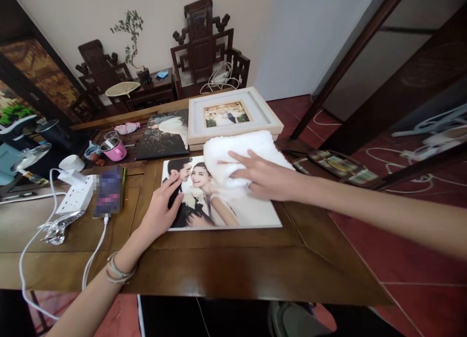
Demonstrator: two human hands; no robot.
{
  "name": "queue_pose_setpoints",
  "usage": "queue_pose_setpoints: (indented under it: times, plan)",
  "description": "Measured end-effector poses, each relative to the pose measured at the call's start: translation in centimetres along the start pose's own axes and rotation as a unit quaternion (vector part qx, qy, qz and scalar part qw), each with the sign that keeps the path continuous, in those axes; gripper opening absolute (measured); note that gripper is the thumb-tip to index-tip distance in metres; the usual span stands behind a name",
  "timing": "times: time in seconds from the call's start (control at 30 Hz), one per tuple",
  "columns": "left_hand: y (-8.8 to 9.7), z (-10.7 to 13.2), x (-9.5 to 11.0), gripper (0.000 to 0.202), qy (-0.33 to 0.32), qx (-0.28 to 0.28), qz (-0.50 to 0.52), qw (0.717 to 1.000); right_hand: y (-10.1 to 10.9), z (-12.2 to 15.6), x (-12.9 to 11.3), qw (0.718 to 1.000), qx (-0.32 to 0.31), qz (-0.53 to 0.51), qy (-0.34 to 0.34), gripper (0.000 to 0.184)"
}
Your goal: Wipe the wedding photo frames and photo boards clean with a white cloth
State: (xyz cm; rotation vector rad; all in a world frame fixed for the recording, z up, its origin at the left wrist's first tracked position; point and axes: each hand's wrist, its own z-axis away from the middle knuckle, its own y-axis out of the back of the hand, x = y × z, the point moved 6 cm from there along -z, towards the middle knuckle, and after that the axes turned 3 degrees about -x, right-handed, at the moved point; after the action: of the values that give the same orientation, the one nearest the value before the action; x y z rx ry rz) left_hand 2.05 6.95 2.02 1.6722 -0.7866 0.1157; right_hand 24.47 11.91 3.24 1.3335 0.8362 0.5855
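We've got our left hand (164, 203) laid on the left side of a couple's photo panel (219, 208), fingers stretched out and gripping nothing. Our right hand (264, 174) is spread on top of a white cloth (244, 140) — palm down, fingers unclenched — over the panel's far right part. The panel lies face up on the wooden table (219, 269). Beyond it we see a framed picture (226, 118), with a dark photo panel (156, 137) just left — and farther left, a pink mug (116, 151).
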Motion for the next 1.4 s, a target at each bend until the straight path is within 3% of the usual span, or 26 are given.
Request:
queue_pose_setpoints:
  times: [0.1, 0.2, 0.4, 0.57, 0.7, 0.8, 0.97, 1.1, 1.23, 1.4]
  plan:
    - [0.1, 0.0, 0.1, 0.040, 0.002, -0.001, 0.002, 1.000, 0.0, -0.9, 1.3, 1.000, 0.003, 0.019, 0.005, 0.061]
    - [0.1, 0.0, 0.1, 0.040, -0.001, 0.000, 0.002, 1.000, -0.7, 0.1, 0.1, 0.999, 0.031, 0.036, 0.016, 0.058]
    - [0.0, -0.1, 0.1, 0.041, 0.003, 0.001, 0.004, 1.000, -3.1, 6.2, -7.0, 0.993, 0.109, -0.001, 0.053, 0.051]
    - [0.1, 0.0, -0.2, 0.043, 0.009, 0.017, -0.005, 1.000, -4.1, 8.8, -11.3, 0.993, 0.062, -0.053, 0.083, 0.037]
    - [-0.1, 0.0, -0.3, 0.047, 0.008, 0.009, -0.008, 1.000, -3.7, 7.3, -10.3, 0.993, 0.071, -0.044, 0.084, 0.038]
    - [-0.1, 0.0, -0.4, 0.047, 0.007, 0.005, -0.008, 1.000, -2.8, 4.6, -7.8, 0.996, 0.058, -0.019, 0.067, 0.049]
    - [0.0, 0.0, -0.3, 0.045, 0.005, 0.000, -0.005, 1.000, -0.5, -0.1, -3.1, 0.999, 0.040, 0.024, 0.022, 0.053]
    - [0.1, 0.1, -0.2, 0.045, 0.004, 0.001, -0.004, 1.000, -0.2, -2.1, -1.3, 0.999, 0.023, 0.029, 0.000, 0.060]
    - [0.0, 0.1, -0.3, 0.045, 0.012, -0.003, -0.002, 1.000, -1.0, -1.0, -2.8, 0.998, 0.044, 0.006, -0.033, 0.058]
    - [-0.1, 0.1, -0.5, 0.045, 0.008, -0.001, -0.003, 1.000, -3.1, 3.4, -9.0, 0.998, 0.042, -0.042, 0.015, 0.053]
